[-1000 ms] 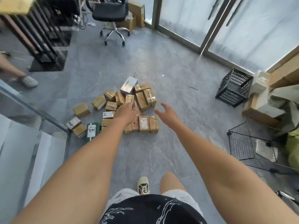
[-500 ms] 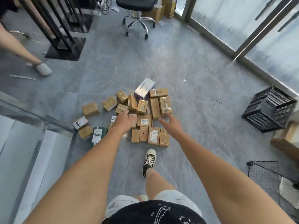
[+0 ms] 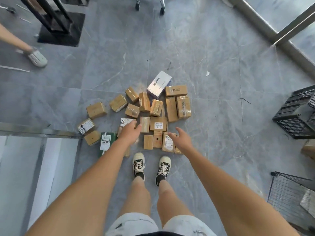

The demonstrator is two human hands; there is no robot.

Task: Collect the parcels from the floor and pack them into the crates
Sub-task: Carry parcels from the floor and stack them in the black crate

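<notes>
parcels [image 3: 158, 125] on floor | left hand [image 3: 128, 134], right hand [image 3: 181, 140] above, empty

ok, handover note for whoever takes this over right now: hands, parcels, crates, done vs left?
Left hand: open, empty, reaching over the near edge of the parcel pile.
Right hand: open, empty, fingers spread above the labelled parcel nearest the feet.
Parcels: all on the grey floor in a loose cluster straight ahead, mostly brown boxes, plus one white box at the far side and a green one at the left.
Crates: black plastic crate to the right, wire crate nearer on the right; no parcels seen in either.
Done: nothing packed yet.
Left: grab parcels, carry right, fill crates.
</notes>
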